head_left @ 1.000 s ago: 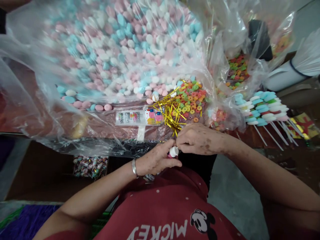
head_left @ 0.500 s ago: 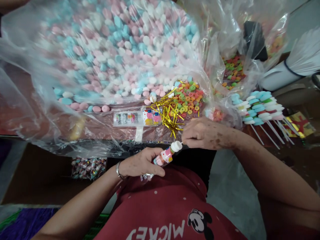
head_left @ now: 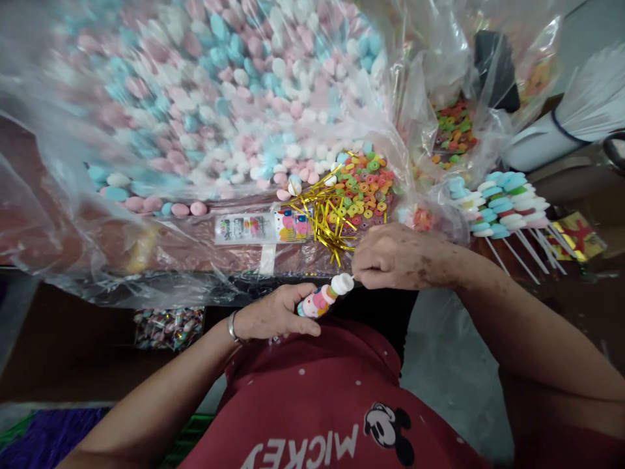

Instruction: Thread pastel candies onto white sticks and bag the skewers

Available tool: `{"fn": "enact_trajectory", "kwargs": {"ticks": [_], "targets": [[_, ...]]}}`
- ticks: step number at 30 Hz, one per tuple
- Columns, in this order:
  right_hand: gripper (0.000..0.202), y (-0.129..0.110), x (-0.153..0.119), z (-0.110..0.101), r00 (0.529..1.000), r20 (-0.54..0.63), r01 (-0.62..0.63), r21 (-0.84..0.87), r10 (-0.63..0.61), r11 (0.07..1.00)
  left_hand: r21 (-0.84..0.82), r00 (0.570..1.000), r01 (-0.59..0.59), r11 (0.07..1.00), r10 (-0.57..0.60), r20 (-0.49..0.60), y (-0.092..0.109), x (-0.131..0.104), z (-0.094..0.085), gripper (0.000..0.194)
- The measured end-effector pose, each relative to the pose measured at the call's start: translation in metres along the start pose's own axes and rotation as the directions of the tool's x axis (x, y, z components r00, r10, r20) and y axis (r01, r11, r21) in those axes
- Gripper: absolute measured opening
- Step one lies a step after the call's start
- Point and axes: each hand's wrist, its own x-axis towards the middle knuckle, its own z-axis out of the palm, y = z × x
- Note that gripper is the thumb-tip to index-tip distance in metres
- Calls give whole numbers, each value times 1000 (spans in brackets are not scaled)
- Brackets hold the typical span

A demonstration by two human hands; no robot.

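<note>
My left hand [head_left: 276, 314] is closed around a marshmallow skewer [head_left: 323, 299], which sits in a clear printed wrapper. The skewer is tilted, its white end marshmallow [head_left: 342, 283] pointing up to the right. At that end, the fingers of my right hand [head_left: 390, 257] pinch the thin white stick, mostly hidden by the fingers. Just beyond my hands, gold twist ties [head_left: 332, 225] lie in a loose heap beside ring-shaped gummies [head_left: 368, 189]. To their left are flat printed wrappers [head_left: 249, 227], partly under the ties.
A large clear plastic bag of pink, blue and white marshmallows [head_left: 234, 104] covers the table's back. Finished-looking marshmallow skewers [head_left: 508, 203] lie at the right, near a white container of sticks [head_left: 547, 146]. Below the table's left edge, a cardboard box [head_left: 63, 345] holds wrapped candy [head_left: 168, 327].
The clear tail of the wrapper that hung below my left hand no longer shows. Both hands keep their grips on the skewer. The whole view has shifted slightly.
</note>
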Motion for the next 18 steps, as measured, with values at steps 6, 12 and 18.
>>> {"fn": "enact_trajectory", "kwargs": {"ticks": [6,12,18], "targets": [[30,-10,15,21,998,63,17,37,-19,999,76,999,1,997,2,-32,4,9,9,37],[28,-14,20,33,997,79,-7,37,4,999,-48,998,-23,999,20,-65,4,16,17,41],[27,-5,14,18,993,104,-63,70,55,996,49,990,-40,998,46,-132,4,8,13,38]]}}
